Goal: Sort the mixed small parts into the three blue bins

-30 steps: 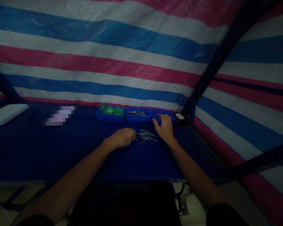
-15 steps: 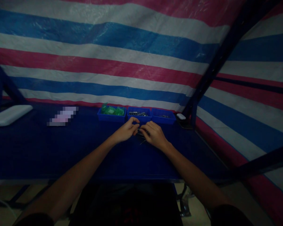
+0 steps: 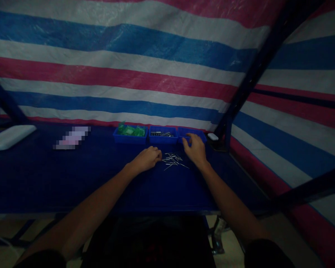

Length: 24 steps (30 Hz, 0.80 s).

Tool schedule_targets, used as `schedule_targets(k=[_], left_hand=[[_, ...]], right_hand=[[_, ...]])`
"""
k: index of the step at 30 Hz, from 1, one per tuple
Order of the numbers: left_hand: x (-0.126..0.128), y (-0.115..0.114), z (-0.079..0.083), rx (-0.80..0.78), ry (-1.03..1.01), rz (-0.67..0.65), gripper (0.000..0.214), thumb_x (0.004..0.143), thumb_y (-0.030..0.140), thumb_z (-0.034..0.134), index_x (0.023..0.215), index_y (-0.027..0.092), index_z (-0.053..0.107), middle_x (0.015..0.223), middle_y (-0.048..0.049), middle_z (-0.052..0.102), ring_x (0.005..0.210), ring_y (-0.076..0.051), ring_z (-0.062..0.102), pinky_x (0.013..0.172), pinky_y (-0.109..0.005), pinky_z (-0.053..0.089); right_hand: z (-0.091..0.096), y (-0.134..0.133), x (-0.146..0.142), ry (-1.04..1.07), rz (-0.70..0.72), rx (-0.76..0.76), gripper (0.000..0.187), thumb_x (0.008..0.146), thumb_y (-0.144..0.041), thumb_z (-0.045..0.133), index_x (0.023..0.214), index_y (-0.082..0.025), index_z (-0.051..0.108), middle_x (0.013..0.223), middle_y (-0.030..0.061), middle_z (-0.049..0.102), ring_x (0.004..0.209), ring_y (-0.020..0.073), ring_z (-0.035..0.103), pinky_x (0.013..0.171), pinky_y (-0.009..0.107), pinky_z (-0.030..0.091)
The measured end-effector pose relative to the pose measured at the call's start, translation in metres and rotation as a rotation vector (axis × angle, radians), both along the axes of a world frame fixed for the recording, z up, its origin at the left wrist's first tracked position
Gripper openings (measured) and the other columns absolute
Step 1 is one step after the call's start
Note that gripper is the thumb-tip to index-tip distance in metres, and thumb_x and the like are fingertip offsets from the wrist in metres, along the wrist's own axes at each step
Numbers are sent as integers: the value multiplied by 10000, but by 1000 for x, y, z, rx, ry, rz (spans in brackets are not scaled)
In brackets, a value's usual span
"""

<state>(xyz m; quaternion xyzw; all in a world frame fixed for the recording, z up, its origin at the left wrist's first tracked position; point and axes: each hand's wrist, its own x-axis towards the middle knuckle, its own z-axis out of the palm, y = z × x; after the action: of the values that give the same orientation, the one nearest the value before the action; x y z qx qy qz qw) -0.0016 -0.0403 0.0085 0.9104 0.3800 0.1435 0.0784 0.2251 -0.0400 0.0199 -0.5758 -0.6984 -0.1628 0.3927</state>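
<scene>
A small heap of thin metal pins (image 3: 172, 160) lies on the dark blue table (image 3: 72, 175), between my two hands. My left hand (image 3: 147, 159) rests just left of the pins with its fingers curled in a pinch; whatever it holds is too small to make out. My right hand (image 3: 195, 147) reaches over the front rim of the right blue tray (image 3: 192, 133), fingers bent down into it. What those fingers hold, if anything, is hidden.
Three small blue trays stand in a row at the table's back: the left tray (image 3: 130, 134) holds green parts, the middle tray (image 3: 163, 134) dark metal parts. A white flat object (image 3: 9, 136) lies far left, a small white object (image 3: 212, 136) by the dark frame post (image 3: 241, 93).
Half a second ago both hands met over the pins. My right hand has since moved back and to the right, to the right tray; my left hand stayed beside the pins.
</scene>
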Motion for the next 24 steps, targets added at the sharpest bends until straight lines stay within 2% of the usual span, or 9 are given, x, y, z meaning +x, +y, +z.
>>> schedule_targets(k=[4,6,12,14,16,19,22,24], left_hand=[[1,4,-1,-31,-116,33,201,856,211,373,827,152,563,859,-65,596,834,-176,519,779,-288,388],[1,4,2,-87,-217,52,220,860,212,354,810,151,560,822,-48,601,798,-158,529,750,-264,396],[4,0,11,-215,-408,75,297,867,303,328,744,149,549,637,17,531,618,-114,501,602,-216,387],[4,-1,9,-237,-409,97,322,873,357,320,820,149,561,618,23,521,587,-113,495,572,-217,381],[3,-2,7,-197,-341,108,308,847,405,394,906,154,563,637,17,530,607,-124,505,579,-227,383],[3,-4,2,-79,-154,69,250,781,390,531,918,185,577,776,-19,553,765,-162,522,682,-259,395],[6,-7,0,-25,-31,66,156,830,306,460,886,217,575,885,-40,541,856,-184,501,745,-298,388],[9,-10,-2,6,13,95,174,856,254,392,862,209,561,889,-50,542,853,-195,493,735,-319,387]], right_hand=[[-4,-20,-36,-156,361,-88,243,856,-344,459,965,-166,584,812,59,596,783,181,519,732,290,403],[-7,-24,-44,-248,458,-96,208,862,-322,456,919,-175,591,797,53,591,764,170,510,717,282,398],[-9,-25,-46,-339,422,-34,260,904,-296,381,827,-166,592,738,54,586,698,154,498,671,265,377],[-4,-21,-40,-331,384,-17,274,907,-301,372,805,-167,589,719,51,589,693,153,508,665,258,376],[3,-11,-27,-280,277,11,289,909,-302,357,804,-164,587,735,58,602,718,158,529,676,256,380],[12,6,0,-109,-53,27,304,909,-321,335,896,-139,579,846,99,628,801,190,560,699,275,390],[14,11,16,-24,-334,-71,364,878,-369,388,1109,-112,500,960,141,632,825,234,586,664,295,401],[11,2,10,-49,-337,-161,409,872,-384,392,1182,-124,452,938,133,647,772,231,607,637,290,405]])
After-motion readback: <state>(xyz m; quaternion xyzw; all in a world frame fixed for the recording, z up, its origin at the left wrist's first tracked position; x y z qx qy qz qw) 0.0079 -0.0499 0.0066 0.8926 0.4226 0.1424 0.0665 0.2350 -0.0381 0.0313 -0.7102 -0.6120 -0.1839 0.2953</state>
